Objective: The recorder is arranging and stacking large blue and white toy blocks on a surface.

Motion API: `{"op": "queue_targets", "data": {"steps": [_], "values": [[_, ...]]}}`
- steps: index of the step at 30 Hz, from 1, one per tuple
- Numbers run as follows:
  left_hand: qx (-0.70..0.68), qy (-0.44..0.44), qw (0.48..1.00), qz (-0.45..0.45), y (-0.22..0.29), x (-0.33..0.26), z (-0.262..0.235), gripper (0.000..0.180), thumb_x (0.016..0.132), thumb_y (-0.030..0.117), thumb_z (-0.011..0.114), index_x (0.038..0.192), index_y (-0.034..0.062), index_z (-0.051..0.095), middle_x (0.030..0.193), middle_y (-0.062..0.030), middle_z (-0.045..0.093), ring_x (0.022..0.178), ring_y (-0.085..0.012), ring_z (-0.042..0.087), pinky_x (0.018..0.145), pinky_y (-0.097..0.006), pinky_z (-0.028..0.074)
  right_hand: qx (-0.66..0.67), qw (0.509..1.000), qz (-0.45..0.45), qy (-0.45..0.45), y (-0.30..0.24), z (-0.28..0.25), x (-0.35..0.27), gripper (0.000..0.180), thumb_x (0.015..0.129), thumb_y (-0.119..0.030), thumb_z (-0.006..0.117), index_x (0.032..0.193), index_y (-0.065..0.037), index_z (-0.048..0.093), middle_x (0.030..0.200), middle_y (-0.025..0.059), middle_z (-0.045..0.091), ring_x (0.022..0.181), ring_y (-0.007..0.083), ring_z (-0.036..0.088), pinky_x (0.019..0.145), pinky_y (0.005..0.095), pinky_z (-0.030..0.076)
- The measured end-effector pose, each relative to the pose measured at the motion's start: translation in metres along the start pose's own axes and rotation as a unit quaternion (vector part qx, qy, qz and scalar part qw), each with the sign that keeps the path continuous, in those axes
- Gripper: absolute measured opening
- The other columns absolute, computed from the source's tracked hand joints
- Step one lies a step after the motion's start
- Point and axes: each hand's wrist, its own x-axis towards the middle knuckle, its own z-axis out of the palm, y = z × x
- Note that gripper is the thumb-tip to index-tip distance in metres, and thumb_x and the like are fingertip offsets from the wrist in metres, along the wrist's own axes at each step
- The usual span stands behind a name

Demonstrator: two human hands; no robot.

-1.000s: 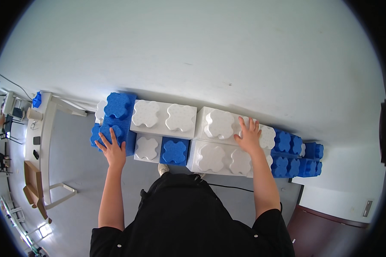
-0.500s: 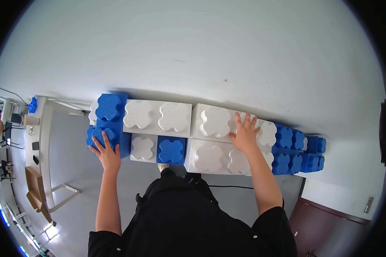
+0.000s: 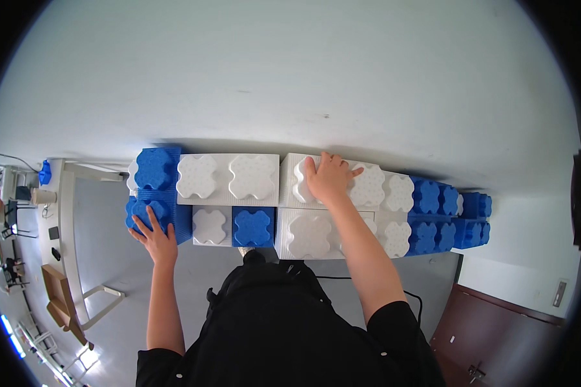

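A wall of large foam building blocks with clover-shaped studs stands in front of me. My left hand (image 3: pixel 155 242) lies with spread fingers on the front stud of a blue block (image 3: pixel 183 222) at the left end. My right hand (image 3: pixel 331 180) rests on a long white block (image 3: pixel 289 169), between two of its studs, with the fingers apart and the fingertips near its far edge. Left of it lies another white block (image 3: pixel 226 164), separated by a narrow gap. Nearer to me sit a small blue block (image 3: pixel 252 227), a small white block (image 3: pixel 209 225) and a larger white block (image 3: pixel 308 236).
Behind the blocks rises a pale wall (image 3: pixel 290 77). More blue blocks (image 3: pixel 426 197) continue the row to the right. On the left stands a white table (image 3: pixel 68 226) beside an opened cardboard box (image 3: pixel 61 300). A brown door (image 3: pixel 490 322) is at the lower right.
My right hand has slid left along the long white block, from its second stud toward the first. My left hand stays on the blue block. The whole view has shifted slightly.
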Motion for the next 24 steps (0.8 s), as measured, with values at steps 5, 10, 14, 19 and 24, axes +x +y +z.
{"op": "queue_targets", "data": {"steps": [5, 10, 14, 19, 24], "values": [[-0.009, 0.011, 1.000, 0.011, -0.002, -0.002, -0.001, 0.084, 0.095, 0.029, 0.070, 0.167, 0.0181, 0.029, 0.168, -0.0382, 0.008, 0.152, -0.0643, 0.004, 0.125, -0.069, 0.010, -0.016, 1.000, 0.024, 0.004, -0.011, 0.000, -0.001, 0.065, 0.105, -0.055, 0.039, 0.135, -0.003, 0.063, 0.138, 0.0249, 0.057, 0.130, 0.0484, 0.053, 0.112, 0.0867, 0.007], [-0.011, 0.008, 1.000, 0.008, 0.003, -0.001, -0.005, 0.082, 0.095, 0.028, 0.069, 0.167, 0.0163, 0.030, 0.167, -0.0389, 0.010, 0.153, -0.0621, 0.004, 0.125, -0.069, 0.007, -0.044, 0.998, 0.026, 0.042, -0.016, 0.024, 0.001, 0.061, 0.105, -0.055, 0.041, 0.129, -0.004, 0.064, 0.133, 0.0226, 0.059, 0.127, 0.0475, 0.054, 0.112, 0.0863, 0.006], [-0.014, 0.009, 0.999, 0.031, 0.001, -0.003, -0.006, 0.084, 0.095, 0.027, 0.069, 0.167, 0.0133, 0.029, 0.166, -0.0397, 0.012, 0.155, -0.0587, 0.003, 0.125, -0.069, 0.005, -0.018, 0.998, 0.028, 0.046, -0.020, 0.019, 0.005, 0.058, 0.104, -0.055, 0.043, 0.128, -0.006, 0.063, 0.132, 0.0210, 0.059, 0.129, 0.0452, 0.053, 0.113, 0.0855, 0.005], [-0.015, 0.009, 0.999, 0.034, 0.002, -0.003, -0.007, 0.085, 0.095, 0.027, 0.069, 0.167, 0.0121, 0.027, 0.165, -0.0410, 0.012, 0.157, -0.0562, 0.003, 0.125, -0.069, 0.004, 0.075, 0.995, 0.007, 0.072, -0.006, 0.030, 0.004, 0.054, 0.103, -0.049, 0.051, 0.131, -0.004, 0.061, 0.137, 0.0220, 0.058, 0.132, 0.0450, 0.050, 0.114, 0.0848, 0.005], [-0.024, 0.005, 0.999, 0.034, 0.005, 0.000, -0.006, 0.085, 0.095, 0.027, 0.070, 0.167, 0.0135, 0.027, 0.165, -0.0412, 0.012, 0.155, -0.0600, 0.005, 0.125, -0.069, 0.005, 0.182, 0.956, -0.081, 0.214, 0.057, 0.055, -0.012, 0.057, 0.101, -0.042, 0.056, 0.140, 0.000, 0.055, 0.148, 0.0269, 0.051, 0.141, 0.0480, 0.041, 0.122, 0.0738, 0.008]]}}
